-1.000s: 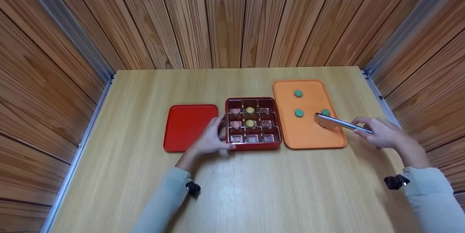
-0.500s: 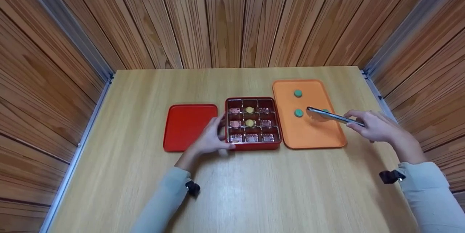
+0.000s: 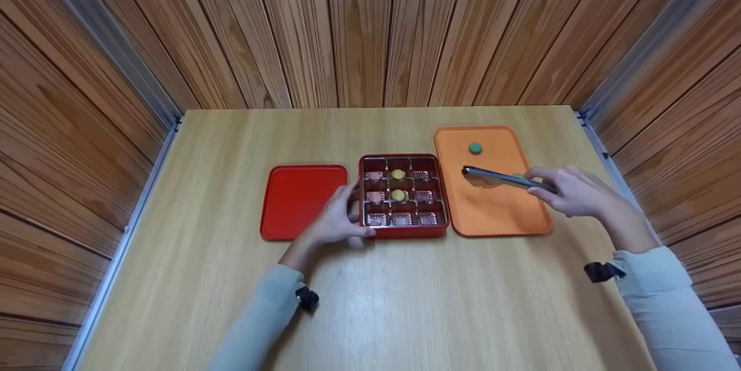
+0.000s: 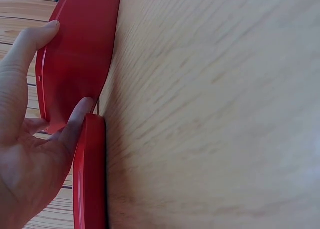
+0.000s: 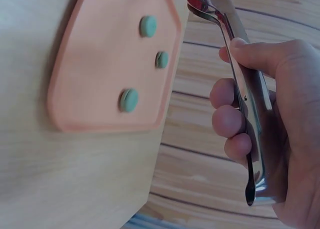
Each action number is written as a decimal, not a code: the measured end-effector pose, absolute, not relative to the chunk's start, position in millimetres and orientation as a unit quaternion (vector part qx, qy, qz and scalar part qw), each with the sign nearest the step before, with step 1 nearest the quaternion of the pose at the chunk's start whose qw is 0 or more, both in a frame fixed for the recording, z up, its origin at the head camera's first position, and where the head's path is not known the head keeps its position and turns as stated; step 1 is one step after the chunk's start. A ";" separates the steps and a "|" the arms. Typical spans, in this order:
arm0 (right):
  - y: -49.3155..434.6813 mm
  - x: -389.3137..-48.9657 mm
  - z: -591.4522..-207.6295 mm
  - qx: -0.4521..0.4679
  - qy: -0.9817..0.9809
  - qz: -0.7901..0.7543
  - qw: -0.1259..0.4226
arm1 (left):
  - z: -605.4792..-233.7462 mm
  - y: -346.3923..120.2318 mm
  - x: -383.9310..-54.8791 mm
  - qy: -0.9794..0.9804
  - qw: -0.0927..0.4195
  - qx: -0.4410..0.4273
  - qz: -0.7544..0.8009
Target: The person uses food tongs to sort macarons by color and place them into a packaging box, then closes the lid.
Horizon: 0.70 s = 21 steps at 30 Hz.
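My right hand grips metal tongs, which reach left over the orange tray. Three green macarons lie on that tray in the right wrist view; from the head, the tongs cover some of them. Whether the tong tips pinch anything I cannot tell; red shows between them at the wrist. My left hand holds the near left corner of a red box, thumb on the front wall and fingers along the left side. Inside its divided insert sit yellow macarons in the middle column and pink macarons at left.
A flat red lid lies left of the box, partly under my left forearm and hand. The tray stands close against the box's right side. Wood-patterned panels rise behind the table and at both sides.
My right hand and the tongs have moved left and slightly away from me across the tray, toward the box. The left hand and the box have stayed put.
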State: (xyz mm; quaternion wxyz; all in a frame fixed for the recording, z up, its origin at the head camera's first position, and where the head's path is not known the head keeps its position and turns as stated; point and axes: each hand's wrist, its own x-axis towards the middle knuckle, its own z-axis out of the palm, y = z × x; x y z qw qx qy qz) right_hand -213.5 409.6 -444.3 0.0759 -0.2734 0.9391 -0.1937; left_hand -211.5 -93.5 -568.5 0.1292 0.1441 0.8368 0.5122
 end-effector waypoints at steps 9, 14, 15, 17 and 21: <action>380.6 -215.4 -434.3 -0.280 0.942 -0.155 0.095 | -566.1 -93.7 -211.1 0.837 0.135 0.140 0.512; 365.5 -216.6 -432.1 -0.295 0.940 -0.143 0.098 | -566.3 -94.0 -212.1 0.837 0.133 0.140 0.512; 362.3 -217.0 -432.4 -0.300 0.939 -0.141 0.096 | -566.7 -94.1 -212.3 0.837 0.133 0.141 0.512; 356.5 -217.7 -433.5 -0.306 0.937 -0.139 0.095 | -567.4 -94.0 -212.5 0.837 0.131 0.143 0.512; 344.5 -218.1 -435.5 -0.309 0.936 -0.134 0.097 | -568.0 -94.0 -212.3 0.838 0.131 0.144 0.510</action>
